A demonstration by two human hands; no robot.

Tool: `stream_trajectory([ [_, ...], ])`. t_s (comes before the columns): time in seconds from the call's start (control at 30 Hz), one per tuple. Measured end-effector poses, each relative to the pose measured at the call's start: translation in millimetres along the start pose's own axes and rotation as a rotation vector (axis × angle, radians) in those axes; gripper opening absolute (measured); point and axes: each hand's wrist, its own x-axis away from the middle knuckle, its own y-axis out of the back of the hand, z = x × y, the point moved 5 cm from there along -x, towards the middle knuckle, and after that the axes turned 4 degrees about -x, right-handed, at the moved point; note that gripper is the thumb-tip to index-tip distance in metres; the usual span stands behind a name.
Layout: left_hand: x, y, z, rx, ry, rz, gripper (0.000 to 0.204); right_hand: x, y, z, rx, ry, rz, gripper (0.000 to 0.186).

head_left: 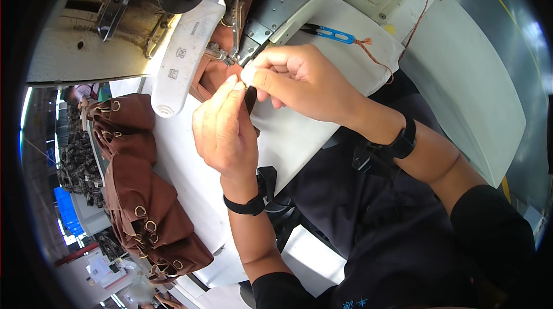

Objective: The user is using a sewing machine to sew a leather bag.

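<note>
My left hand (224, 127) and my right hand (302, 81) meet at their fingertips just in front of a sewing machine's presser foot (222, 54). Both are closed in a pinch. Whatever lies between the fingers is too small to make out. Brown leather-like material (216, 76) sits under and around the presser foot, partly hidden behind my left fingers. To the right of the foot is a metal plate (259, 31) on the machine bed. Blue-handled thread snips (334, 33) lie beyond my right hand, with an orange-brown thread tuft at their end.
The machine head (92, 27) fills the upper left, with a lit white lamp (183, 58) hanging low beside my hands. Brown bags with brass-coloured rings (152, 194) line the left edge of the white table (291, 145). A loose thread (419, 21) runs at the upper right.
</note>
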Motion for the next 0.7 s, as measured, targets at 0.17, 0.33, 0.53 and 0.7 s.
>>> stream_trajectory([
  [0.17,2.3,-2.8,-1.2,0.034,0.073,0.0,0.028,-2.1,-7.9,-3.3,-0.094,0.05,-0.059,0.014],
  [0.33,3.7,-1.3,1.1,0.148,0.191,-0.031,0.029,-3.7,-11.5,-1.0,-0.012,0.137,-0.1,0.012],
  [0.53,1.2,-1.0,2.7,0.144,0.231,0.008,0.028,-6.2,-10.3,-2.8,-0.102,0.078,-0.094,0.013],
  [0.7,-2.6,-1.2,3.0,0.156,0.212,0.001,0.027,-8.1,-9.6,3.7,-0.075,0.081,-0.128,0.014],
])
